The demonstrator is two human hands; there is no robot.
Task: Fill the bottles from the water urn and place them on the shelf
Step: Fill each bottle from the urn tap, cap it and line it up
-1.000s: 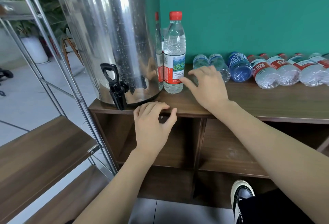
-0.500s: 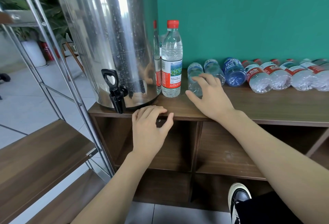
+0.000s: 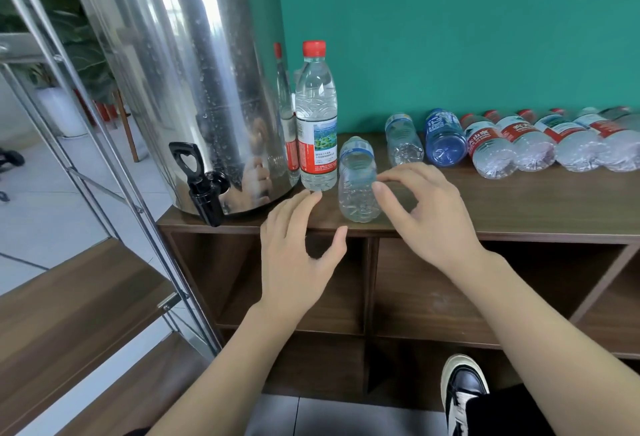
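We see the tall polished steel water urn [image 3: 180,82] on the dark wood-grain surface [image 3: 519,207]. Beside it stands a clear ribbed red-capped bottle [image 3: 316,117]. A crinkled empty bottle [image 3: 357,183] lies near the front edge, our right hand [image 3: 424,214] touching it with loosely curved fingers; our left hand [image 3: 294,245] hovers, fingers spread.

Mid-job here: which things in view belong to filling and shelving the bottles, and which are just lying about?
Part of the job:
water urn and its black tap
empty bottle lying by the right hand
left hand
standing capped bottle
row of lying bottles
wooden shelf

Just lying about:
metal rack
potted plant
shoe
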